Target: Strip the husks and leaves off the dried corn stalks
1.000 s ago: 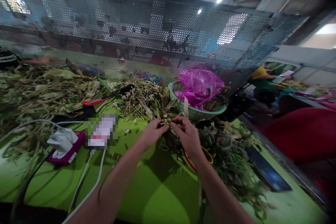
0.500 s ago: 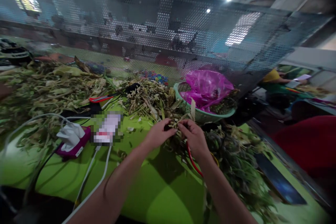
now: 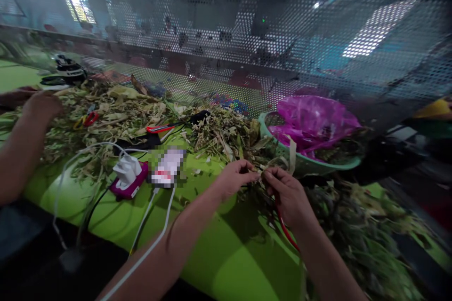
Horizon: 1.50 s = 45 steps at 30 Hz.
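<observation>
Over the green table, my left hand [image 3: 235, 178] is closed, thumb and fingertips pinching a piece of dried plant stalk [image 3: 260, 172]. Opposite it, my right hand [image 3: 287, 193] pinches the same stalk, the fingertips of both hands nearly meeting. A red curved handle [image 3: 286, 233] sticks out below my right palm; the rest of that tool is hidden, so its kind cannot be told. Under and behind the hands lie withered leaves and stems [image 3: 219, 131]. A pale strip of leaf [image 3: 292, 155] stands up just beyond my right hand.
A green basket [image 3: 344, 165] holds a purple plastic bag [image 3: 318, 120]. Left of my arms lie a phone [image 3: 168, 168] on a cable, a purple power strip [image 3: 132, 188] and red-and-yellow scissors [image 3: 85, 120]. Another person's hand [image 3: 42, 106] works at far left. A perforated metal screen [image 3: 212, 47] stands behind.
The view has swung left, so everything sits further right, and another person's arms have come into sight at the left. Both my hands keep their pinch on the stalk.
</observation>
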Tool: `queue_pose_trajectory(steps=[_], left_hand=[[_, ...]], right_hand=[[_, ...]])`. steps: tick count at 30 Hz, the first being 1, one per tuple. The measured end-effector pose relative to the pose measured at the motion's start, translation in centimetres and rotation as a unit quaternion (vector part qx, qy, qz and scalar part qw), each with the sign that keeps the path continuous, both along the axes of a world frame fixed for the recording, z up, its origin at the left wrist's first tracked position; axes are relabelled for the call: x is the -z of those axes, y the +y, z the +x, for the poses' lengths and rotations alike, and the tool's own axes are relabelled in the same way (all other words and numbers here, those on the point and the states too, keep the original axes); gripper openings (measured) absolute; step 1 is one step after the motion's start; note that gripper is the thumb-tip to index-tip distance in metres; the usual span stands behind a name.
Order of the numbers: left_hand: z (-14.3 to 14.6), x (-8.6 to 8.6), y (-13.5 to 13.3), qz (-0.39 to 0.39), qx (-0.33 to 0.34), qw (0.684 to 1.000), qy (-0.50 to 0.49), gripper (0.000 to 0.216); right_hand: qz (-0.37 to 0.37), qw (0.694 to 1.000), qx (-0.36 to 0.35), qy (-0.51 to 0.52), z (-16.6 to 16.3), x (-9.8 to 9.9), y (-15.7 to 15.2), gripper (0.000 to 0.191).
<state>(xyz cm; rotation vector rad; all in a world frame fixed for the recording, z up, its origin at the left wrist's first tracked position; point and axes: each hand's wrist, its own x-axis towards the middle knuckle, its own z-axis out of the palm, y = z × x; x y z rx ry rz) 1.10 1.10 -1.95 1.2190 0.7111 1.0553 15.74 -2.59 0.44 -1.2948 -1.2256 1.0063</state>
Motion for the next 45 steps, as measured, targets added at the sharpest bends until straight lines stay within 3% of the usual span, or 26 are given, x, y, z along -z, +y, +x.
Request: queue_pose_trajectory(steps=[3, 9, 15, 22, 30, 33, 39, 45], left_hand=[[0.1, -0.1, -0.1, -0.007, -0.016, 1.0, 0.016, 0.02], [0.1, -1.0, -0.7, 0.051, -0.064, 0.988, 0.128, 0.012], [0.0, -0.8, -0.7, 0.045, -0.016, 0.995, 0.086, 0.027], [0.0, -0.7, -0.6, 0.045, -0.014, 0.995, 0.086, 0.025], [-0.5, -1.6, -1.0, -0.052, 0.069, 0.996, -0.021, 0.03], [-0.4, -2.0, -1.1, -0.058, 0.054, 0.997, -0.024, 0.032], [-0.4, -1.7, -0.7, 0.007, -0.007, 1.0, 0.015, 0.022], [-0.1, -0.7, -0.5, -0.001, -0.03, 0.999, 0.031, 0.019]], right_hand=[[-0.009, 0.999, 0.002, 0.033, -0.3, 0.2, 0.0, 0.033], [0.061, 0.997, 0.018, -0.04, -0.2, 0.0, -0.2, 0.032], [0.071, 0.996, 0.049, -0.038, 0.2, 0.0, -0.2, 0.025], [0.076, 0.994, 0.03, -0.069, 0.4, 0.2, -0.3, 0.022], [-0.029, 0.989, -0.033, 0.144, 0.2, -0.3, -0.4, 0.029], [0.001, 0.994, -0.004, 0.111, 0.3, -0.3, -0.4, 0.028], [0.078, 0.996, 0.022, -0.046, 0.4, 0.0, -0.3, 0.022], [0.081, 0.996, 0.044, -0.013, -0.1, 0.1, -0.4, 0.019]])
